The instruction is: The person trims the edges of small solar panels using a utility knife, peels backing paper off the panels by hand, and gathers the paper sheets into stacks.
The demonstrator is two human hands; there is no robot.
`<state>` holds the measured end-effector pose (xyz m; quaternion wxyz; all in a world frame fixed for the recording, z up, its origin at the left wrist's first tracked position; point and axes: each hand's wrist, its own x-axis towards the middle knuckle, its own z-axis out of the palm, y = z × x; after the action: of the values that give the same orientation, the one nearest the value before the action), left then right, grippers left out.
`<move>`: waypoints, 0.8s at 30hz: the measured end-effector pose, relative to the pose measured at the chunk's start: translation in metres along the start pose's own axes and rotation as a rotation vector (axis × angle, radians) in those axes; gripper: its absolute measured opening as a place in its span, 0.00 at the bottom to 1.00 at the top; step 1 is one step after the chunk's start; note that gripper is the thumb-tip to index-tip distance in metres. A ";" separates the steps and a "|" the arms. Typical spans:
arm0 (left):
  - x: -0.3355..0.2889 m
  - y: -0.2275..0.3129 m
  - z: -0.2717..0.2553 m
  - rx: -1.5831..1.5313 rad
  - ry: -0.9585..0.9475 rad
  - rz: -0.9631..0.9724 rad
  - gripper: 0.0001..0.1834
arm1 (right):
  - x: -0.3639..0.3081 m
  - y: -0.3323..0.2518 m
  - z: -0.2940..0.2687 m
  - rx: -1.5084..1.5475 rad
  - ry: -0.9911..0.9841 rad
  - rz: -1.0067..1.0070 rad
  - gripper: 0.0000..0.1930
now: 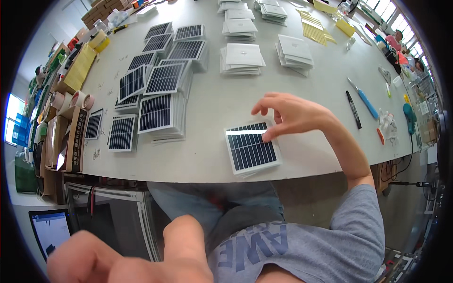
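Note:
A small stack of solar panels [253,150], dark with pale grid lines and white edges, lies at the table's front edge before me. Over its far right corner is my right hand [295,113], thumb and curved fingers apart, nothing between them. The thumb tip overlaps the top panel's right side; whether it presses there I cannot tell. My left hand [127,264] is raised close to the camera at the lower left, large and blurred, its fingers mostly hidden. Left of the small stack stand several taller stacks of solar panels [155,112].
White square plates [243,55] are piled farther back, with another pile of white plates [295,51] beside them. To the right lie a black marker [353,109] and a blue-handled knife [367,103]. Cardboard boxes [75,137] and tape rolls [78,99] line the left edge.

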<state>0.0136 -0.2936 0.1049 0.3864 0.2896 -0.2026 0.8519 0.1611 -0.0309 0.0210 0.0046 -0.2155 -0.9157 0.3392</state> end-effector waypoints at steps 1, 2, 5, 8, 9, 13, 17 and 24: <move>0.001 0.004 -0.001 -0.002 0.010 -0.004 0.18 | -0.003 0.001 0.005 0.007 -0.003 0.008 0.22; 0.003 0.008 -0.002 -0.019 0.008 -0.062 0.18 | -0.005 0.003 0.010 0.055 0.014 0.038 0.22; 0.006 0.016 -0.004 -0.071 -0.003 -0.233 0.19 | -0.008 0.012 0.018 0.132 0.064 0.072 0.20; 0.009 0.022 -0.006 -0.125 -0.027 -0.401 0.19 | -0.010 0.013 0.023 0.159 0.184 0.051 0.14; 0.010 0.023 -0.006 -0.143 -0.038 -0.456 0.20 | -0.009 0.018 0.023 0.161 0.185 0.052 0.14; 0.009 0.027 -0.002 -0.193 -0.092 -0.657 0.21 | -0.008 0.014 0.013 0.547 0.351 0.077 0.07; 0.005 0.026 -0.001 -0.200 -0.139 -0.713 0.21 | 0.004 0.041 0.016 0.469 0.782 -0.100 0.04; -0.007 0.020 0.001 -0.065 -0.195 -0.432 0.20 | -0.009 0.037 0.033 0.101 0.459 0.031 0.15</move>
<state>0.0021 -0.3102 0.0992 0.5473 0.3943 -0.1999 0.7107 0.1787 -0.0301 -0.0266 0.2180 -0.3006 -0.8691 0.3266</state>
